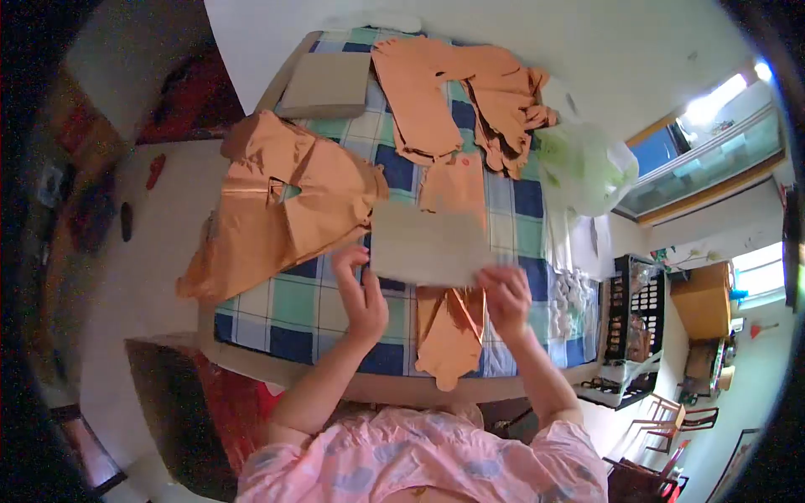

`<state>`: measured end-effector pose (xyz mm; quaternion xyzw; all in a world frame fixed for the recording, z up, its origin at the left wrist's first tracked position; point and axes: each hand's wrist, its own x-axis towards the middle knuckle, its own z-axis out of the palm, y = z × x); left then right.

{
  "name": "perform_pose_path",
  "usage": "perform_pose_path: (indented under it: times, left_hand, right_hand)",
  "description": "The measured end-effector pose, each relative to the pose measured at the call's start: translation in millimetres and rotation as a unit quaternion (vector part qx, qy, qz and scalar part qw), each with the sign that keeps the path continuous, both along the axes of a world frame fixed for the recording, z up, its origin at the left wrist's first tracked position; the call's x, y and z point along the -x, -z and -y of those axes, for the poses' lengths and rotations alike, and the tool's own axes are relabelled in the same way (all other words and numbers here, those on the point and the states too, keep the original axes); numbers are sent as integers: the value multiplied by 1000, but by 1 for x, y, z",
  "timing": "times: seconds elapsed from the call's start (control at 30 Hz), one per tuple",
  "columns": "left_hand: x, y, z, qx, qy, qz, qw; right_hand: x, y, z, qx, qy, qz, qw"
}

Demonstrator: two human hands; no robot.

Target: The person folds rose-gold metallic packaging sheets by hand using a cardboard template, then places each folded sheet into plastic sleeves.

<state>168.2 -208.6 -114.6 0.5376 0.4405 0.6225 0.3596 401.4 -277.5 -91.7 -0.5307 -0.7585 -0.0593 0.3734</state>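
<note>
A pale rectangular card [429, 245], slightly blurred, is in front of me over the checked tablecloth. My right hand [506, 295] pinches its lower right corner. Beside the card's left edge, my left hand [360, 292] has thumb and fingers apart. A shiny copper-coloured folded piece [450, 339] with a scalloped end sticks out below the card, and more copper-coloured material [459, 180] shows above it. The card hides the part between. To the left lies a large creased copper-coloured sheet [293, 201] with a small hole, close to my left fingertips.
Several copper-coloured cut pieces [423, 101] lie at the table's far side. A stack of grey-beige cards [327, 84] is at the back left. Clear plastic bags [587, 168] crowd the right edge, near a black crate [631, 318]. A red-covered seat [222, 402] stands at front left.
</note>
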Motion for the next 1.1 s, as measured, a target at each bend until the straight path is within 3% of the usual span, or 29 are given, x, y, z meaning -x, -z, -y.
perform_pose_path:
  times: [0.07, 0.1, 0.2, 0.4, 0.57, 0.67, 0.87, 1.1]
  left_hand:
    - [14, -9, 14, -131, 81, -209, 966]
    - [11, -12, 22, -137, 149, -242, 949]
    - [3, -11, 36, -155, 208, -397, 880]
    - [-4, -14, 37, -129, 268, -423, 856]
    - [-10, 25, 30, -134, 267, -498, 814]
    - [-10, 33, 25, -138, 270, -504, 809]
    - [-13, 29, 12, -152, 275, -519, 795]
    - [-14, 26, 10, -128, 301, -519, 790]
  right_hand:
    - [5, 5, 44, 37, 16, -3, 999]
    - [6, 11, 62, 55, 29, -6, 998]
    - [3, 22, 91, 94, 61, -11, 994]
    - [-4, 25, 98, 144, 14, -44, 989]
    - [-10, 25, 94, 213, -35, -31, 976]
    - [-3, 10, 77, 204, 4, -51, 978]
    - [10, 27, 49, 212, 103, 34, 971]
    - [-1, 20, 29, 197, 95, -26, 975]
